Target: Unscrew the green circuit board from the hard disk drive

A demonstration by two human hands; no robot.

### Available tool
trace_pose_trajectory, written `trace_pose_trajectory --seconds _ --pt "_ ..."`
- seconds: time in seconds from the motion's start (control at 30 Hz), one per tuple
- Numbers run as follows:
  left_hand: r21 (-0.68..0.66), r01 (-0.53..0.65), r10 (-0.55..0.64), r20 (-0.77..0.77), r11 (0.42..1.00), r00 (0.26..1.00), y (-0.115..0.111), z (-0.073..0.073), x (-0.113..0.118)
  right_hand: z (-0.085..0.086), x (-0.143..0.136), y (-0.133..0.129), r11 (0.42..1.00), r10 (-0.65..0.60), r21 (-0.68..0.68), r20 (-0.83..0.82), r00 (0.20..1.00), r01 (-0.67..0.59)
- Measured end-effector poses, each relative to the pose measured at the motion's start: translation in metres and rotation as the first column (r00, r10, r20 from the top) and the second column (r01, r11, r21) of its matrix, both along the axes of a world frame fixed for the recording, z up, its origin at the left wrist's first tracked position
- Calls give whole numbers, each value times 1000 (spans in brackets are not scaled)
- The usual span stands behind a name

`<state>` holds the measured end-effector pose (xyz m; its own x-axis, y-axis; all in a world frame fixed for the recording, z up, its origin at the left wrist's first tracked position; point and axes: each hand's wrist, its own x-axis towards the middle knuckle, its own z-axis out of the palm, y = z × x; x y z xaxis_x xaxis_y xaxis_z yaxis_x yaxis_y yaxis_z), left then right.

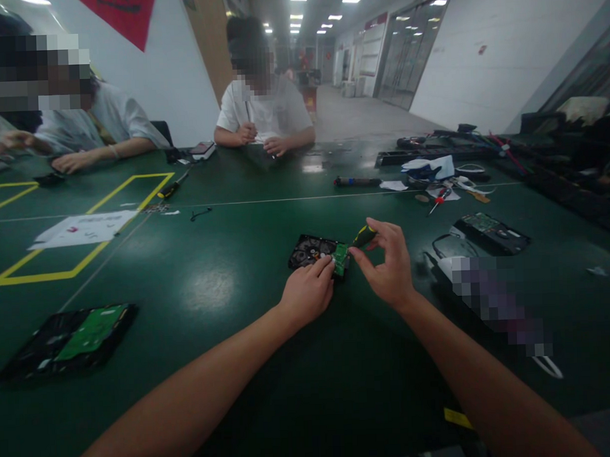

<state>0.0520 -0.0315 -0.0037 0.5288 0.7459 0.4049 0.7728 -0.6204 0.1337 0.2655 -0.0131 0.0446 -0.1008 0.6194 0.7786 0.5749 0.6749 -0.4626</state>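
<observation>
A black hard drive with a green circuit board (341, 259) lies on the dark green table (245, 224), in front of me. My left hand (310, 289) rests on its near edge, fingers together and pressed on the board. At the board's right side, my right hand (389, 262) holds a yellow and black screwdriver (364, 236) between thumb and fingers. The screwdriver slants down toward the board; its tip is too small to make out.
Another drive (88, 333) lies at the left, a third (492, 234) at the right beside a blurred pouch (497, 298). Papers (82, 229), a screwdriver (173, 186) and cables (471, 179) lie farther back. People sit across the table and at the left.
</observation>
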Motion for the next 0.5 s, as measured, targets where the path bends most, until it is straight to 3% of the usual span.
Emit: trace_pose_trajectory --seconds 0.27,0.5 --pt "-3 -3 3 9 1000 1000 0 -1 0 -1 -1 0 998 56 -42 2 998 -56" --pt "11 -2 2 2 1000 1000 0 0 0 1 0 -1 1000 30 -5 8 1000 -30"
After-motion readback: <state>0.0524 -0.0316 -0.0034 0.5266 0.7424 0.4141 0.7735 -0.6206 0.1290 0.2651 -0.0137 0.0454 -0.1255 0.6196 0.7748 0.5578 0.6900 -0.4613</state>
